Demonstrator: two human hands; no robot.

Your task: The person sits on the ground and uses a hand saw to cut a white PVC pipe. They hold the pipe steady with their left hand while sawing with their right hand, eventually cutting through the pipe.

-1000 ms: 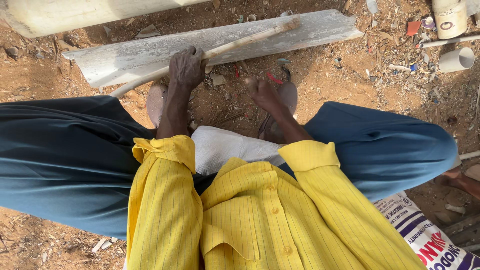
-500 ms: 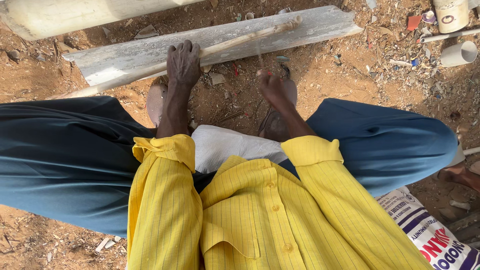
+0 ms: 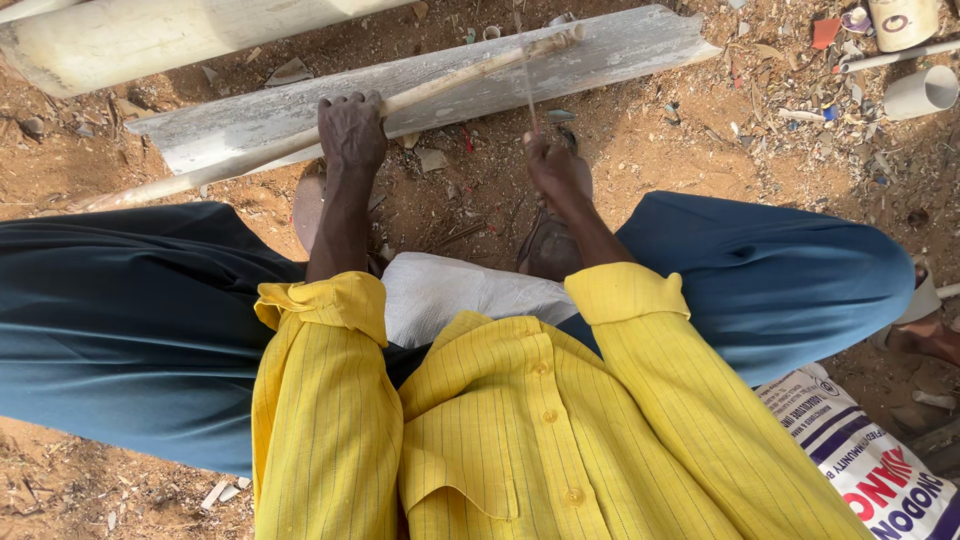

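The left hand [image 3: 352, 132] is curled over a long, pale cane stick [image 3: 470, 72], round and smooth, which runs slantwise from the left edge of the frame up to the upper middle. The stick lies along a flat grey plank [image 3: 640, 45] with a weathered, grainy face and a ragged right end. The right hand [image 3: 556, 166] is closed in a fist around a thin, straight strip [image 3: 527, 85] that rises from the fist toward the stick's far end; whether it touches the stick there cannot be told. Between the hands the ground [image 3: 640, 150] is dry reddish earth, strewn with chips and scraps. In the upper left lies a thick, pale pipe [image 3: 150, 35], smooth and cylindrical, close beside the plank. At the upper right stand 2 short pale cylinders [image 3: 920, 90], well apart from the hands. A white woven sack [image 3: 460, 290] lies in the lap between yellow striped sleeves [image 3: 320, 400].
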